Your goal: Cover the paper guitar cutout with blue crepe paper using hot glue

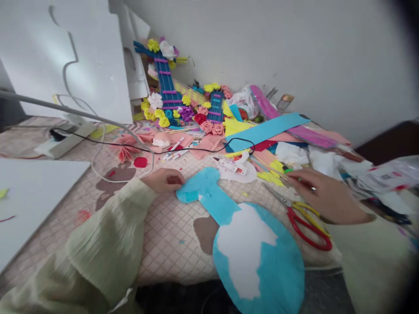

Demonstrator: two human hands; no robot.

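A guitar-shaped cutout (281, 257) in blue paper with a white backing lies across the table, its round end hanging past the front edge. At its head end, my left hand (165, 180) has curled fingers closed at the paper's edge. On the right, my right hand (327, 196) is closed above the scissors, its fingertips near a small green-tipped item (287, 169); what they pinch is partly hidden. Red and yellow handled scissors (307, 224) lie beneath that hand, blades slightly apart. Behind the cutout rests a white glue gun (232, 165) on a whitish patch.
Two blue paper guitars (168, 85) with paper flowers lean against the wall. Markers (175, 150), blue paper strips (265, 131) and scraps crowd the back. A black cable (196, 146) and a white cable (122, 179) cross the table. A white board (36, 196) lies left.
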